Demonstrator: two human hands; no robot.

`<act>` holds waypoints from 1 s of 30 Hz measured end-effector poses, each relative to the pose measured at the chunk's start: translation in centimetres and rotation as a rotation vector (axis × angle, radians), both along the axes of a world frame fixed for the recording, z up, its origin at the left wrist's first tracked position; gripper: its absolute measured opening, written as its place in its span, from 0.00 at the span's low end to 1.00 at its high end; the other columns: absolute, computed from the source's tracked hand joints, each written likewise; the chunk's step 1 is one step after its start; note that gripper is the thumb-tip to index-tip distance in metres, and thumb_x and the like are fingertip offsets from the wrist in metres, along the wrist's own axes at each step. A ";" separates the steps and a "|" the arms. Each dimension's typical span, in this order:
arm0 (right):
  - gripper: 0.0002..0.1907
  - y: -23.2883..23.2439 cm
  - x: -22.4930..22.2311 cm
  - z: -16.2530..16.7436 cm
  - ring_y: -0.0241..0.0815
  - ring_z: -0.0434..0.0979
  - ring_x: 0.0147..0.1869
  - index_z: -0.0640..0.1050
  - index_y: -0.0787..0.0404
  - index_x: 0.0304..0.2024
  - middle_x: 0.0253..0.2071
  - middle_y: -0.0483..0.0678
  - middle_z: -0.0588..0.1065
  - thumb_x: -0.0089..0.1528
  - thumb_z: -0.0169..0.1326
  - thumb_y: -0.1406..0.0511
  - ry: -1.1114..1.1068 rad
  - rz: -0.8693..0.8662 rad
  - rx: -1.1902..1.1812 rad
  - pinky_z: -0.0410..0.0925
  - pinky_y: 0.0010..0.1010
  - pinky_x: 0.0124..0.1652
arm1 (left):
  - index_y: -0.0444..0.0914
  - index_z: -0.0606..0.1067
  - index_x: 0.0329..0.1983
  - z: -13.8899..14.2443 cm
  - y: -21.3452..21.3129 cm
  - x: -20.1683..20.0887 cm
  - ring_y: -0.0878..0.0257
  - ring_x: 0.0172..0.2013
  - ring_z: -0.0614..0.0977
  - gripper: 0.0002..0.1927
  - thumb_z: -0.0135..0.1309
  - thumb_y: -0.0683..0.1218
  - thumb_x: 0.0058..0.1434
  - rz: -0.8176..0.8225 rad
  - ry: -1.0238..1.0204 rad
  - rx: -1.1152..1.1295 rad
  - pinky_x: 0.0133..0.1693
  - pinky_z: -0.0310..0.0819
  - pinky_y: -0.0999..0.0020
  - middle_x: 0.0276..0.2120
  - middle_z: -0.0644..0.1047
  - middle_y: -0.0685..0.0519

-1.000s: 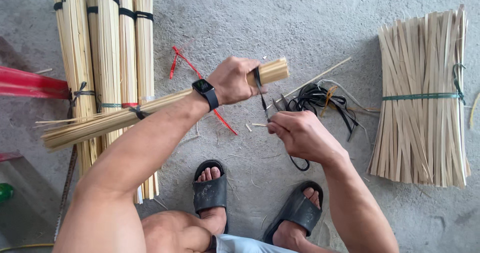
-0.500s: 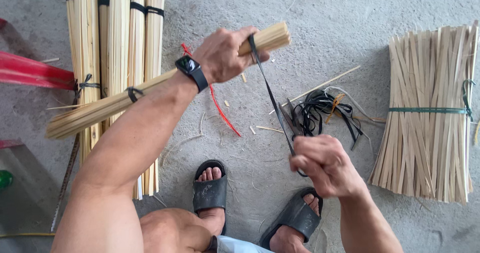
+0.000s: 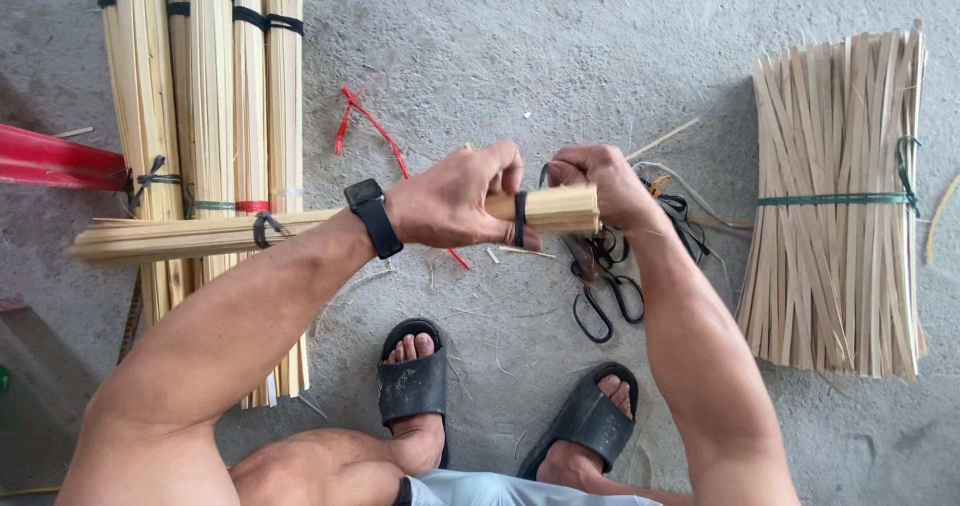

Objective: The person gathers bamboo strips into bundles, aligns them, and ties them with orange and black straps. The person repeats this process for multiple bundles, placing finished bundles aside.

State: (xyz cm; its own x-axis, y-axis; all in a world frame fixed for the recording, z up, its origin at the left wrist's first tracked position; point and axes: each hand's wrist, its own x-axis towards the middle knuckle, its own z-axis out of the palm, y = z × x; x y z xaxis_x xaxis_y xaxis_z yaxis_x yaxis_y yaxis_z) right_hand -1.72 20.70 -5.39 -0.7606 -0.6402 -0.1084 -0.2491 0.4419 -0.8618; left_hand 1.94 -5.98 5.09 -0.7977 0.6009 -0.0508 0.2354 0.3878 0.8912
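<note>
My left hand (image 3: pixel 455 206), with a black watch on its wrist, grips a long bundle of thin bamboo sticks (image 3: pixel 200 234) held level above the concrete floor. A black band (image 3: pixel 520 218) circles the bundle near its right end and another black tie (image 3: pixel 262 229) sits further left. My right hand (image 3: pixel 600 181) is closed at that right end, pinching the black band strand behind the sticks.
Several tied bamboo bundles (image 3: pixel 215 96) lie at the left, and a flat sheaf of bamboo strips with a green tie (image 3: pixel 840 201) lies at the right. Black scissors (image 3: pixel 600 296) and loose black ties lie under my hands. Red string (image 3: pixel 365 126), a red object (image 3: pixel 50 161), my sandalled feet.
My right hand rose from low near the scissors up to the bundle's end, taking up the stretched black strand. The bundle tipped from slanted to level.
</note>
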 end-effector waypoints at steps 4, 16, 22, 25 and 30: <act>0.12 0.9 1.2 0.0 0.37 0.72 0.31 0.77 0.63 0.30 0.25 0.49 0.76 0.67 0.52 0.65 -0.192 0.094 0.287 0.70 0.35 0.35 | 0.39 0.65 0.48 1.6 -3.5 -2.7 0.60 0.36 0.87 0.34 0.73 0.59 0.53 0.219 0.177 0.075 0.37 0.87 0.70 0.38 0.80 0.50; 0.11 -2.6 -2.0 5.7 0.39 0.77 0.26 0.81 0.60 0.34 0.29 0.49 0.80 0.70 0.51 0.67 0.213 -0.216 0.206 0.71 0.36 0.28 | 0.29 0.64 0.47 -3.5 2.1 3.8 0.55 0.33 0.85 0.47 0.73 0.66 0.42 -0.108 -0.263 -0.082 0.34 0.80 0.64 0.31 0.79 0.43; 0.02 -4.5 5.1 13.7 0.44 0.79 0.33 0.82 0.64 0.37 0.32 0.51 0.80 0.63 0.60 0.70 0.498 -0.067 0.179 0.71 0.34 0.33 | 0.42 0.74 0.65 -7.3 0.8 -0.3 0.52 0.42 0.84 0.37 0.59 0.68 0.59 0.043 -0.008 -0.211 0.43 0.79 0.57 0.42 0.82 0.46; 0.07 -5.3 6.2 13.2 0.38 0.77 0.32 0.84 0.65 0.42 0.33 0.50 0.81 0.61 0.63 0.70 0.296 -0.313 0.048 0.69 0.28 0.33 | 0.39 0.72 0.64 -7.6 0.4 -1.0 0.47 0.43 0.83 0.37 0.59 0.67 0.62 0.171 0.262 -0.245 0.42 0.79 0.54 0.44 0.80 0.44; 0.07 -5.5 7.4 10.5 0.30 0.75 0.32 0.84 0.66 0.41 0.32 0.47 0.81 0.62 0.65 0.68 0.110 -0.496 -0.036 0.68 0.24 0.32 | 0.39 0.70 0.67 -6.4 0.5 -0.4 0.49 0.36 0.83 0.39 0.59 0.66 0.60 0.234 0.260 -0.320 0.37 0.79 0.55 0.39 0.79 0.44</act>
